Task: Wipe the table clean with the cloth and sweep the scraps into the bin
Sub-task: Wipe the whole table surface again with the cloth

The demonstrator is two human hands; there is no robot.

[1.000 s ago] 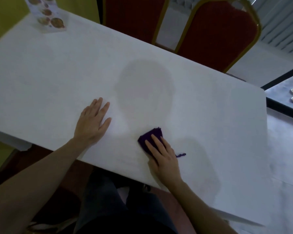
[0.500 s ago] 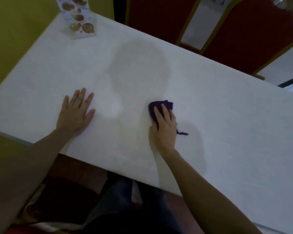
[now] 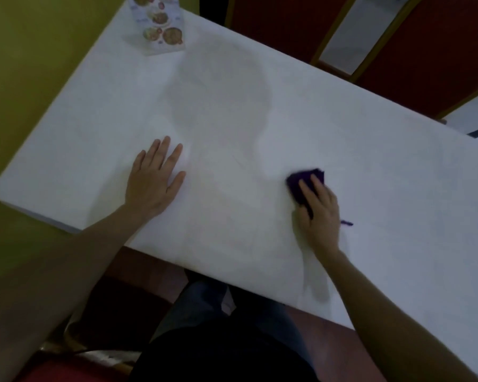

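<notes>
A small dark purple cloth (image 3: 304, 180) lies on the white table (image 3: 260, 119), right of centre and near the front edge. My right hand (image 3: 319, 213) presses down on it with fingers laid over the top, so only its far end and a loose thread (image 3: 347, 223) show. My left hand (image 3: 155, 177) rests flat on the tabletop to the left, palm down, fingers spread, holding nothing. No scraps or bin are in view.
A standing menu card (image 3: 160, 26) with food pictures sits at the table's far left corner. Two red chairs (image 3: 282, 20) with gold frames stand behind the far edge. A yellow-green wall runs along the left. My legs are under the front edge.
My right hand has slid the cloth to the right, farther from my left hand. The left hand has stayed flat in place. The camera view has shifted.
</notes>
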